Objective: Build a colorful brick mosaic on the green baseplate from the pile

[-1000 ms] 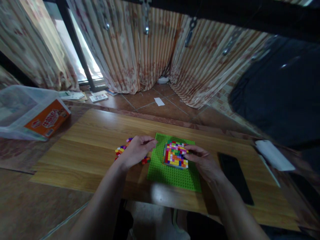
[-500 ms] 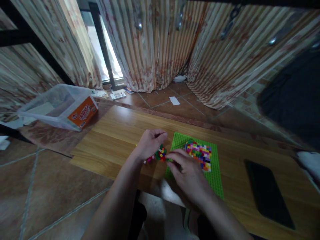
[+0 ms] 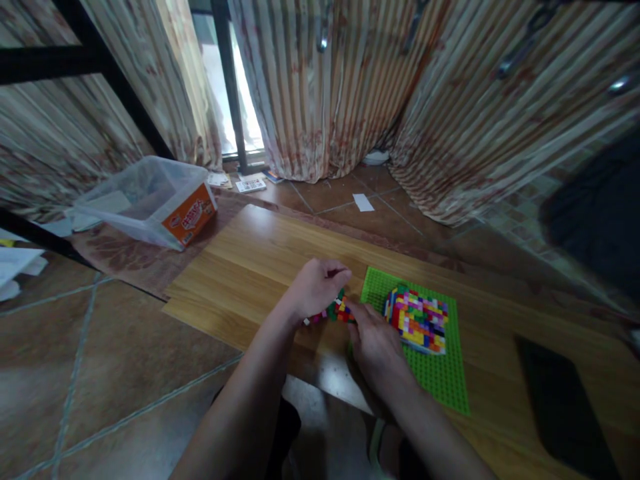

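Note:
Loose toy bricks [image 3: 342, 309] in red, green, yellow and other colours lie in a small pile on the wooden table. Over the pile's left side is my left hand [image 3: 320, 288], its fingers curled and thumb and forefinger close together; whatever they hold is too small to make out. My right hand [image 3: 379, 347] reaches in from the right, fingers stretched out and touching the pile's edge. Beside it, on a green baseplate [image 3: 440, 383], stands a multicoloured block of bricks [image 3: 417, 320], built up several layers high.
A clear plastic bin [image 3: 145, 200] with an orange label stands on the floor beyond the table's left end. To the right, a dark flat tablet-like object [image 3: 563, 400] lies on the table [image 3: 240, 267]. Striped curtains [image 3: 310, 87] hang behind; a white paper [image 3: 363, 203] is on the floor.
The view has turned left, so everything sits further right. My right hand has moved off the baseplate's brick block slightly, its forefinger now stretched into the loose pile. The left hand keeps its curled pose.

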`<state>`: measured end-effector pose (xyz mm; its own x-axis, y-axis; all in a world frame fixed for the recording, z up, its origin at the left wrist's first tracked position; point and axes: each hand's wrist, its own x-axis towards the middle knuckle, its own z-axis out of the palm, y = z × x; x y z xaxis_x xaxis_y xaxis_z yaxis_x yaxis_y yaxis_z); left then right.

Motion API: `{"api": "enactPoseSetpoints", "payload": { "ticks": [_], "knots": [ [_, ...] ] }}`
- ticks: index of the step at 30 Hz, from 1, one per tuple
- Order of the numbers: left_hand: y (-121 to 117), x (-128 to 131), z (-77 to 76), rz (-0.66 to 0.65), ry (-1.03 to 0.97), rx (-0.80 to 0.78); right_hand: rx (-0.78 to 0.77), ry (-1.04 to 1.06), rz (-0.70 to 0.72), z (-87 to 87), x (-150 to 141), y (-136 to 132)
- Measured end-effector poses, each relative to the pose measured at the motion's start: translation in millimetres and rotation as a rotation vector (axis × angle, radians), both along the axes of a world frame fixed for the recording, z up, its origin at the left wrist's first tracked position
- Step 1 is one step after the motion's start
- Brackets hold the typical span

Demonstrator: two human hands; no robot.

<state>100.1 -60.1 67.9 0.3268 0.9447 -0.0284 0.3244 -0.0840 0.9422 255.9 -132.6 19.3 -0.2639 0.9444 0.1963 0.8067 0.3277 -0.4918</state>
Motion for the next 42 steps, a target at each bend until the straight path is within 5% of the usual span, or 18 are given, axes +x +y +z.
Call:
{"api": "enactPoseSetpoints", "payload": {
  "ticks": [11, 25, 42],
  "knots": [
    [-6, 11, 3.0, -0.224, -0.148, -0.141, 0.107, 0.215, -0.123, 38.7, 17, 2],
    [-10, 42, -0.6, -0.175, -0.482, -0.31, -0.243, 0.917, -0.392, 52.2, 37, 8],
    [-13, 54, -0.4, -0.168, -0.622, -0.232, -0.253, 1.018, -0.391, 51.4, 44, 10]
  ]
}}
